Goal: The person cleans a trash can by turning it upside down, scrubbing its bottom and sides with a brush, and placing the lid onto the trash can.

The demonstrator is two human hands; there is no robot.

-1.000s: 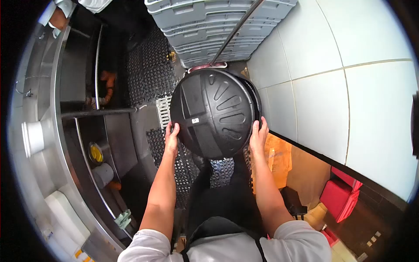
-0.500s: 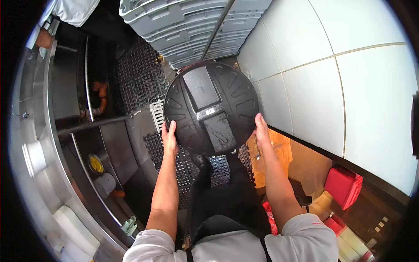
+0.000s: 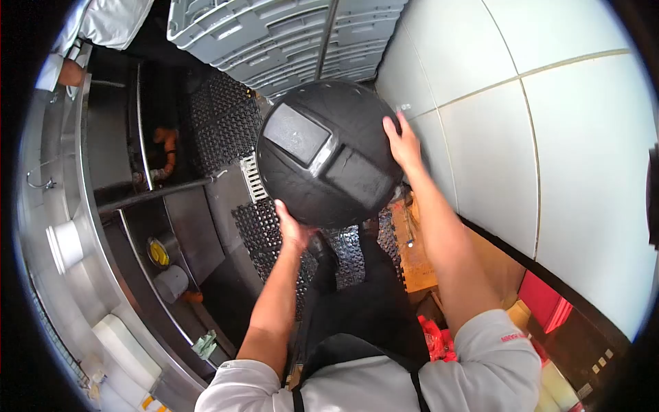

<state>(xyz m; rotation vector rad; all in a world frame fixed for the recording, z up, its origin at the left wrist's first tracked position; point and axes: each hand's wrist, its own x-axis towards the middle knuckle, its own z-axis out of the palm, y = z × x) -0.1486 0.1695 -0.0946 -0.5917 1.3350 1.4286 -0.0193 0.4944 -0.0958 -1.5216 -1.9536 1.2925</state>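
A large round black plastic object [image 3: 329, 154] is held up in front of me, its broad face with a raised bar and two recessed panels turned towards me. Its far side is hidden. My left hand [image 3: 294, 226] grips the lower left rim, thumb on the near face. On the upper right rim, my right hand [image 3: 403, 143] holds on, with its thumb against the edge. Beyond the round object stands a stack of grey crates [image 3: 274, 41].
A steel counter [image 3: 96, 233] with a white tub [image 3: 65, 246] runs along the left. A tiled wall [image 3: 480, 137] stands at the right. Black mats [image 3: 220, 123] cover the floor by a drain grate [image 3: 252, 177]. Another person's hand [image 3: 71, 73] shows at upper left.
The round object has turned, its bar now slanting and its face tilted differently. My right hand has moved up along the rim, while my left hand has shifted right and down.
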